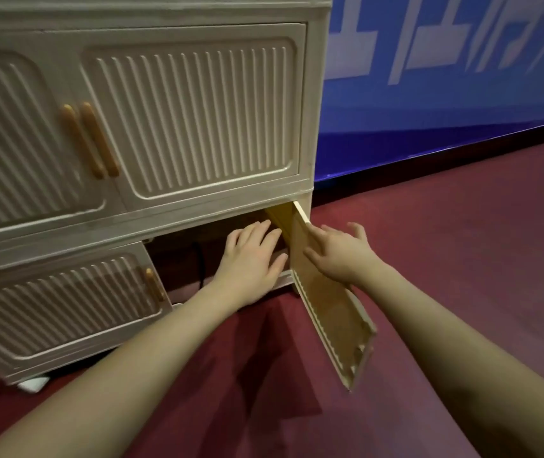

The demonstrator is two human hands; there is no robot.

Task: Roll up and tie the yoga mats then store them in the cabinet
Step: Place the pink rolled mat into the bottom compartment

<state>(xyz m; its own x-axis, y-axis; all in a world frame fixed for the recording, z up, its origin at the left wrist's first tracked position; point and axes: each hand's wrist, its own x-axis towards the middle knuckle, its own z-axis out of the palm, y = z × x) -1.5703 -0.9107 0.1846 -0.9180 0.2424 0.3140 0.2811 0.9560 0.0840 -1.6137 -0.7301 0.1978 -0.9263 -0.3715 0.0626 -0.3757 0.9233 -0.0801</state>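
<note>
The fingers [265, 234] of the left hand [251, 262] are straight and spread a little apart. They hold nothing. The hand reaches flat into the dark open space at the bottom right of the cabinet [198, 127]. The fingers of the right hand [338, 251] are straight too, and they rest on the inside face of the open door [330, 302]. The thumb sticks up on the far side. The door swings out to the right, and its lower corner hangs over the red floor [446, 259].

Inside the open space it is dark. A dark red thing with a black band [199, 262] around it lies there, just left of the left hand. It may be a rolled mat, but the view is too dim to be sure.

The other cream doors are closed, with orange handles [90, 140]. A blue wall [446, 94] stands behind the cabinet on the right.
</note>
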